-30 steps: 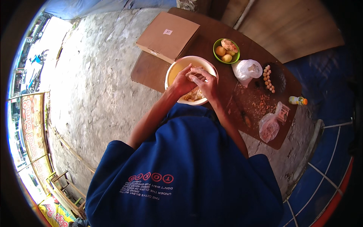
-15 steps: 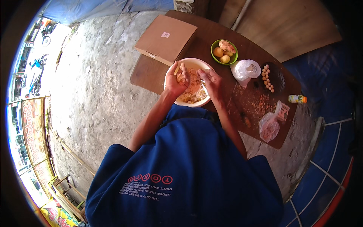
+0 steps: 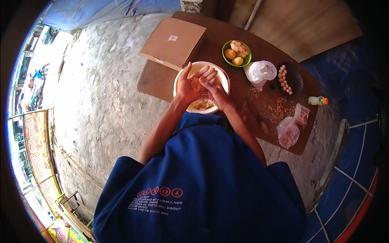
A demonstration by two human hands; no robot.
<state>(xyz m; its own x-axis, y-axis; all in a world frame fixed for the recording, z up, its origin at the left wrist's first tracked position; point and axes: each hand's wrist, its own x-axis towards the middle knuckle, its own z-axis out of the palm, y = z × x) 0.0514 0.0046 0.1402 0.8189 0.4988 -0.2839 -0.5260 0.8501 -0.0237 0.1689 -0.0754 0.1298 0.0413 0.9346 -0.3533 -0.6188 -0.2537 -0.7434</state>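
A white bowl [image 3: 227, 80] stands at the near edge of the brown table, with a moist yellowish-orange mixture [image 3: 201, 105] in its bottom. Above it my left hand [image 3: 187, 88] is cupped palm up, cradling a small flattened lump of orange mixture [image 3: 196, 85]. My right hand [image 3: 218, 94] lies across the left one's fingers, its own fingers stretched out and touching them beside the lump. Both hands hide much of the bowl's inside. I cannot make out a spoon now.
A closed cardboard box [image 3: 174, 42] sits just beyond the bowl. To the right are a green bowl [image 3: 250, 58] of yellowish produce, a white plastic bag [image 3: 259, 75], a dark mortar [image 3: 298, 83] with a row of pale balls [image 3: 285, 81], a bottle [image 3: 317, 101] and a clear bag [image 3: 288, 133].
My right hand has let go of the spoon and moved onto my left hand's fingers. The lump in my left palm now looks flatter and rounder.
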